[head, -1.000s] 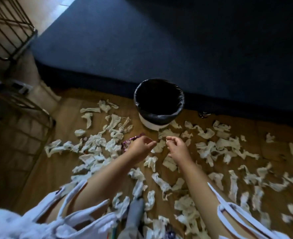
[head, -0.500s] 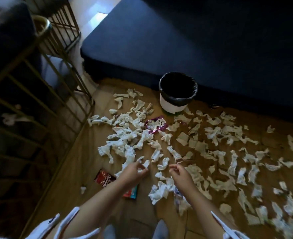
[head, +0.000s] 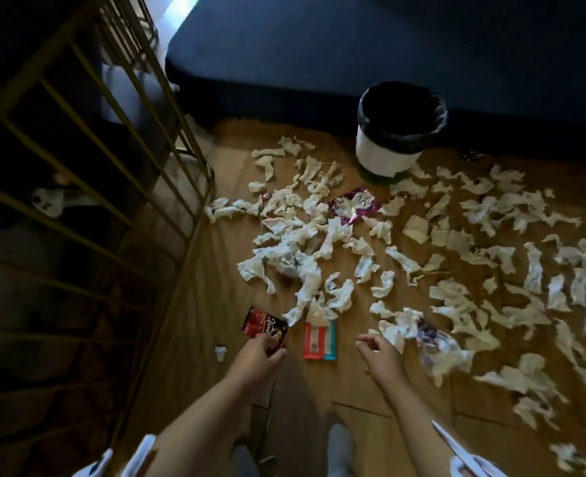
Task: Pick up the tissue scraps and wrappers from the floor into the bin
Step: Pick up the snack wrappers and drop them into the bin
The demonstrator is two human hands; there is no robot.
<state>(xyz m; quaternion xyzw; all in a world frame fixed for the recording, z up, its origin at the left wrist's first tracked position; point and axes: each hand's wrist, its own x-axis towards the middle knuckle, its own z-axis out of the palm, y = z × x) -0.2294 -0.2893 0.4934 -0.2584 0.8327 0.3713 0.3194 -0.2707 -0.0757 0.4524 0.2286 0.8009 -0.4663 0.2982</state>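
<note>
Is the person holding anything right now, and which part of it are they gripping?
The left hand pinches the red wrapper by its near bottom edge. The right hand holds nothing, its fingers loosely curled beside the scraps.

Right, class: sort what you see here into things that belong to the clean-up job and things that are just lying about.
Part of the job:
- tissue scraps across the floor
- red wrapper, at the left hand
- purple wrapper
- orange and teal packet
- bin with black liner
- right hand, empty

Just there:
- metal rack
- dark bed
</note>
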